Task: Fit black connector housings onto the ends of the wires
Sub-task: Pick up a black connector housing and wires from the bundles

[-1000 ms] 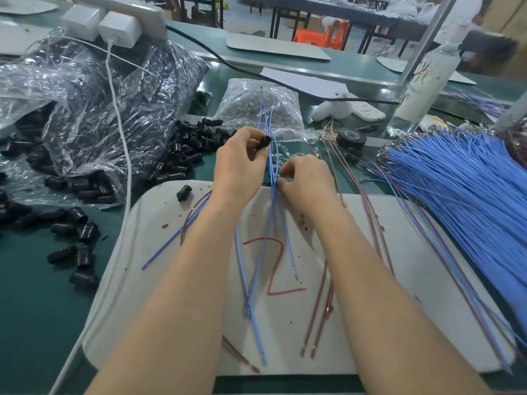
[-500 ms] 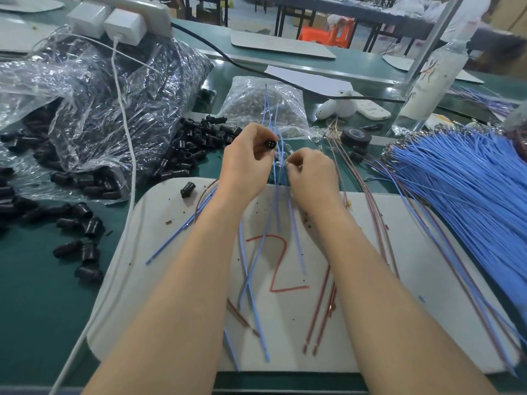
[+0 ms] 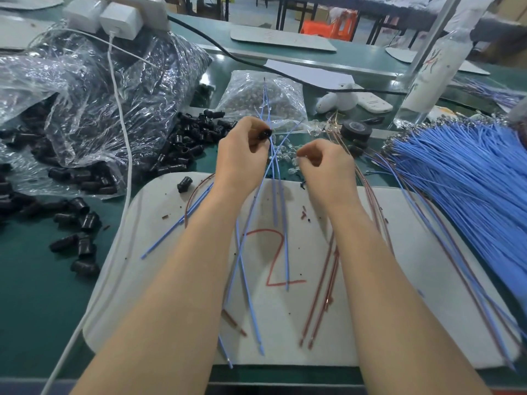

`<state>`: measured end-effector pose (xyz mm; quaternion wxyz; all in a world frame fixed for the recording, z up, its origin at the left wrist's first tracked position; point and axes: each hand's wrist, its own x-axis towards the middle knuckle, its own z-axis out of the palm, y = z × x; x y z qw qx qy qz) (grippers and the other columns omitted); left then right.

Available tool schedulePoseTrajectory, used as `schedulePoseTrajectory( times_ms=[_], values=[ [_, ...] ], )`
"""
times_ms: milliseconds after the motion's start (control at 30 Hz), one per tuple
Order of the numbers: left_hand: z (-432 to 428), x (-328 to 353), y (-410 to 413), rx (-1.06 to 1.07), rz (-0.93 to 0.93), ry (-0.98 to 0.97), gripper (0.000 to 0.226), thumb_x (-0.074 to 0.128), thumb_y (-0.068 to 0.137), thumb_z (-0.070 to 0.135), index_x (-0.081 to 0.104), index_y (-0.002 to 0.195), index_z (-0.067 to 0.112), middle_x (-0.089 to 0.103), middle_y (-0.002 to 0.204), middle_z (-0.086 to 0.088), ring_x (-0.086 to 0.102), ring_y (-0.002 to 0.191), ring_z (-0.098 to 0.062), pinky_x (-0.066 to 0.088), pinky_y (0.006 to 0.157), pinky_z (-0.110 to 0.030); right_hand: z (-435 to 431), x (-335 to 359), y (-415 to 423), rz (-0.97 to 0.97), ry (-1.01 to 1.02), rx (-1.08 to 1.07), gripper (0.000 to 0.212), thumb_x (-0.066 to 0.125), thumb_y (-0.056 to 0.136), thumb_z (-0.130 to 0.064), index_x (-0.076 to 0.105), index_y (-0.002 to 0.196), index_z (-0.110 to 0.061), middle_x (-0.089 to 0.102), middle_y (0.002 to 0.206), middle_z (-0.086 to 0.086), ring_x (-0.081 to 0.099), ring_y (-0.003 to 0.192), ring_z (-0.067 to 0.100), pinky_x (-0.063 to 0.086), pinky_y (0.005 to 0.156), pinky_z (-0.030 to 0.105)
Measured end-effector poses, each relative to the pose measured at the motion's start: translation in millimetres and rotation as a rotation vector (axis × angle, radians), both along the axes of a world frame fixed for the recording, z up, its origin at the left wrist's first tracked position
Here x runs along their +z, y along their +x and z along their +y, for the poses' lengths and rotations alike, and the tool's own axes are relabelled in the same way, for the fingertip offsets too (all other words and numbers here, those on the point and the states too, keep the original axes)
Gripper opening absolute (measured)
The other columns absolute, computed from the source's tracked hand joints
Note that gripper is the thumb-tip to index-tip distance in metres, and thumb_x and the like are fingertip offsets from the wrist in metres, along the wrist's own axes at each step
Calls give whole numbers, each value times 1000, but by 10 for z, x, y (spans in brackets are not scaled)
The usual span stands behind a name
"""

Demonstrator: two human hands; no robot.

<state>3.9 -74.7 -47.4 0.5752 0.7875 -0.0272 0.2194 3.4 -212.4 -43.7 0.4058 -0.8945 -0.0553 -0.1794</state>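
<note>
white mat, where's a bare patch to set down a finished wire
Bare: the front-left corner of the white mat, between the white cable and the left forearm. Also the green table in front of the scattered housings. Crowded round the red 2 and toward the blue wire bundle.

Housings (image 3: 196, 139): glossy black plastic. Bag (image 3: 85, 89): clear crinkled film. Wires (image 3: 462, 178): smooth blue insulation; bench (image 3: 34, 295) matt green.
</note>
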Motion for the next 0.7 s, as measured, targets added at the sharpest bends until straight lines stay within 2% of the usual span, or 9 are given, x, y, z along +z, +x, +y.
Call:
schedulePoseTrajectory(
  times_ms=[67,200,267,400,567,700],
  values=[
    [3,0,4,9,4,20,20,55,87,-2,61,99,12,68,94,1,65,91,-9,48,87,-16,-14,-9,4,18,20,-18,14,58,87,-7,67,95,-14,65,84,-1,59,79,11,43,75,17],
    [-19,5,-5,-32,24,31,21,54,87,-4,60,96,14,67,92,2,65,91,-9,49,87,-15,10,105,-29,-47,381,34,13,63,85,-5,66,91,-16,67,83,-5,63,78,7,53,82,23],
    [-25,7,-10,-57,35,34,21,54,87,-4,59,94,16,66,89,4,64,90,-9,48,85,-13,26,138,-53,-73,459,99,14,64,85,-4,67,89,-16,68,83,-4,64,78,7,54,81,25],
    [-31,10,-23,-84,32,60,24,53,86,-6,57,94,16,63,86,7,63,88,-9,48,84,-13,74,146,-97,-111,394,153,12,64,86,-3,67,90,-14,67,84,-6,64,81,7,53,82,23],
    [-47,11,-23,-96,37,99,21,55,87,-4,61,97,13,66,88,6,65,90,-10,50,86,-17,110,138,-115,-179,250,118,8,64,87,-4,68,93,-7,62,81,-13,61,78,-1,49,81,16],
    [-62,17,-42,-95,25,150,18,56,88,0,64,100,12,66,87,6,66,89,-10,50,85,-16,110,133,-116,-218,173,81,9,64,86,-3,70,92,-5,63,80,-9,61,77,4,47,77,11]
  ],
)
